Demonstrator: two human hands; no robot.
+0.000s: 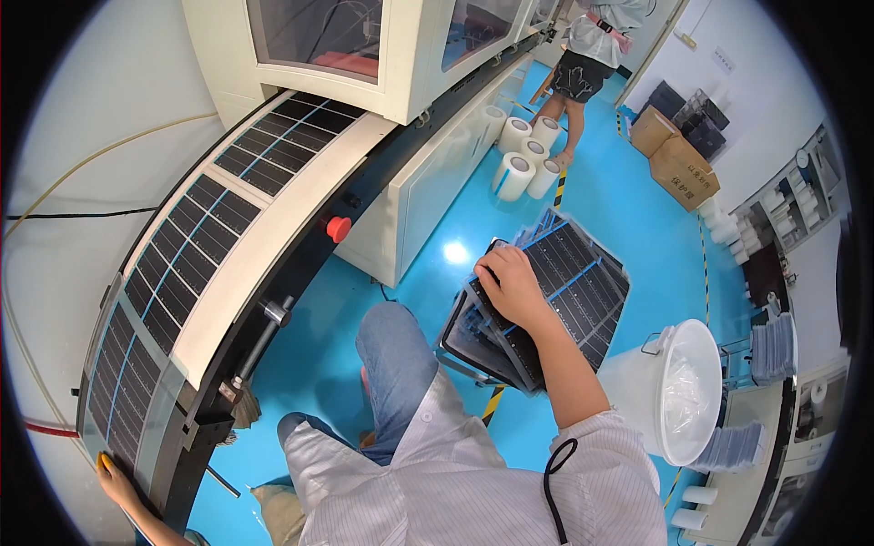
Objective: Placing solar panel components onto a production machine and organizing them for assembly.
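Note:
My left hand (116, 482) is at the near end of the curved-looking machine bed, with something yellow at its fingertips. Its fingers are closed at the edge of a dark, gridded solar panel (118, 382) crossed by blue strips. Further along the bed lie more such panels (191, 241), the farthest running under the white machine housing (401, 55). On my right, my right hand (512, 284) reaches onto a stack of similar panels (578, 282). Its fingers curl over the stack's left edge and grip a panel there. My fingertips' undersides are hidden.
A red button (338, 229) sticks out of the machine's side. White film rolls (516, 175) stand on the blue floor near another person (583, 73). To the right are a white bin (628, 382) with a clear liner, cardboard boxes (678, 168) and shelves (801, 196).

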